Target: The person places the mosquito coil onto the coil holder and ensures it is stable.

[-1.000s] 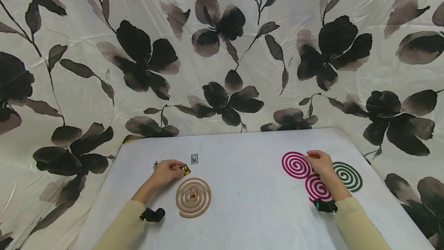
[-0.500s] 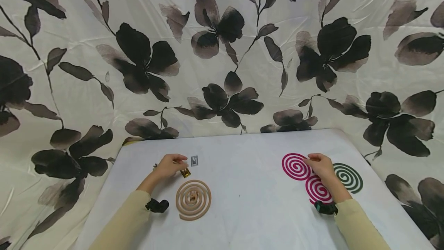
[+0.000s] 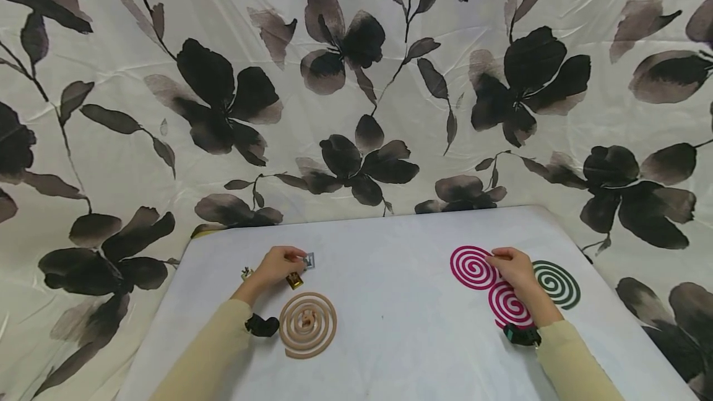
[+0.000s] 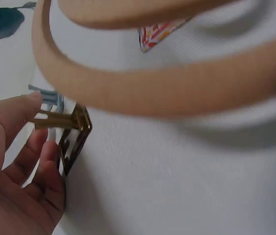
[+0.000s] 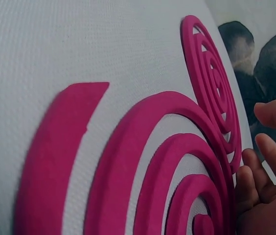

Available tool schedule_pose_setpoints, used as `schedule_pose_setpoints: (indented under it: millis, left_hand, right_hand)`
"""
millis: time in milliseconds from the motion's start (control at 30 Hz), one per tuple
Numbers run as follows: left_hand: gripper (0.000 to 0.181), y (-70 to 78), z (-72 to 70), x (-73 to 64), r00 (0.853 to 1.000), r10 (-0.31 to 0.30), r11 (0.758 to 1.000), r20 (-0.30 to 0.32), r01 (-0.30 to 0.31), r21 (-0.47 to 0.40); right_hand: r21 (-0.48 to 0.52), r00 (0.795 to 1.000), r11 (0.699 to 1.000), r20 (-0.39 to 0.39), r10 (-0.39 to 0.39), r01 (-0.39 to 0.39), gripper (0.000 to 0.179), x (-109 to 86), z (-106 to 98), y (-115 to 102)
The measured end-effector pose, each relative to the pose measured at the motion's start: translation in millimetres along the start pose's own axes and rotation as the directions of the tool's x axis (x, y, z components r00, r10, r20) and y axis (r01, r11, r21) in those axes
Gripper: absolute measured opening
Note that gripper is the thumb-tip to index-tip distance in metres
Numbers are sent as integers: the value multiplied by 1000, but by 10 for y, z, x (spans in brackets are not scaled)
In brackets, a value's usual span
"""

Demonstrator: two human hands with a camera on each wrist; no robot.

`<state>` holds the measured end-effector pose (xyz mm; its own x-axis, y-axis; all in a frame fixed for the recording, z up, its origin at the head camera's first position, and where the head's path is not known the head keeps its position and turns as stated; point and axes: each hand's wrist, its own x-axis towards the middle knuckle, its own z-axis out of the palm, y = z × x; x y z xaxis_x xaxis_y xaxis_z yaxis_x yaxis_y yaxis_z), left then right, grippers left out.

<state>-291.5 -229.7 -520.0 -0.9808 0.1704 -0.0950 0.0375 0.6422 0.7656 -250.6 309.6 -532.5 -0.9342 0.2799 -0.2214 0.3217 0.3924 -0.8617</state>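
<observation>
Okay, so our left hand point(image 3: 276, 266) is way nearer the silver piece point(image 3: 310, 260), which sits right at that grip's tip on the worktop point(image 3: 412, 327); we can't tell if it's pinched. Our right hand point(image 3: 514, 270) hangs loose, empty, by the far pink coil point(image 3: 472, 267).

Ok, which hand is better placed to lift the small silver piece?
Probably the left hand: it is right at the small silver piece, while the right hand is across the table, by the pink spirals.
</observation>
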Motion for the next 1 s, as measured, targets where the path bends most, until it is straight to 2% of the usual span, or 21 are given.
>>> schedule_pose_setpoints:
  millis: [133, 433, 667, 867, 1000]
  left_hand:
    - [19, 20, 39, 25, 1000, 7, 1000, 1, -7, 23]
    - [15, 71, 76, 72, 999, -33, 998, 7, 33, 50]
    - [11, 92, 115, 154, 1000, -9, 998, 15, 8, 68]
    - [16, 87, 156, 219, 999, 0, 998, 37, -2, 57]
    - [22, 95, 138, 235, 999, -25, 999, 49, 23, 33]
  right_hand:
    - [5, 1000, 1000, -1, -10, 10, 49, 20, 15, 32]
    - [-20, 1000, 1000, 3, -17, 17, 51, 43, 36, 53]
    - [-26, 999, 1000, 43, -17, 18, 57, 26, 34, 27]
    - [-49, 998, 998, 59, -29, 32, 62, 26, 31, 33]
    - [-54, 998, 998, 55, -23, 26, 61, 25, 41, 36]
